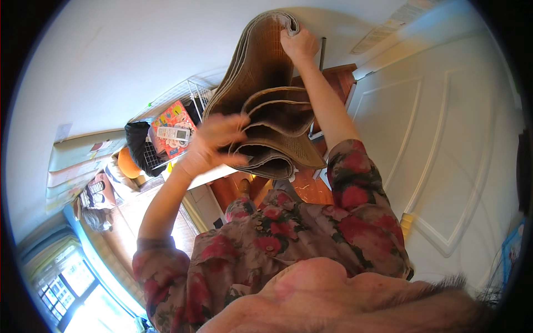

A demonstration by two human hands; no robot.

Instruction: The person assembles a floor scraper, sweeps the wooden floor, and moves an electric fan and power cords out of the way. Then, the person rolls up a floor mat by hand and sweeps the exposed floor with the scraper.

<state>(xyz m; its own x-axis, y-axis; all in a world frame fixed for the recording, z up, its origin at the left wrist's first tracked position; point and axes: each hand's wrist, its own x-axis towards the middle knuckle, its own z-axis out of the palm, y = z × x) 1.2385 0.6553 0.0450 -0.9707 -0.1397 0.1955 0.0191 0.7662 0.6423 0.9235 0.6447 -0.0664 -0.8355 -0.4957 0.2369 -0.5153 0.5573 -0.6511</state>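
A large folded brown woven mat (266, 54) with pale bound edges hangs in front of me, several layers curving loosely below its top fold. High at its upper right end, my right hand (300, 45) grips the folded edge. My left hand (212, 145) is motion-blurred at the mat's lower left side, fingers spread apart. Its fingertips overlap the mat's edges in view; whether they touch cannot be told. The lower layers end in a rolled fold (275, 164) above the floor.
A white wire rack (198, 91) along the wall at left holds a red illustrated book (173, 118), a white remote control (173, 133) and a black bag (139, 145). On the right is a white panelled door (416, 125). Reddish wooden flooring (312, 187) shows below. A window (75, 287) is lower left.
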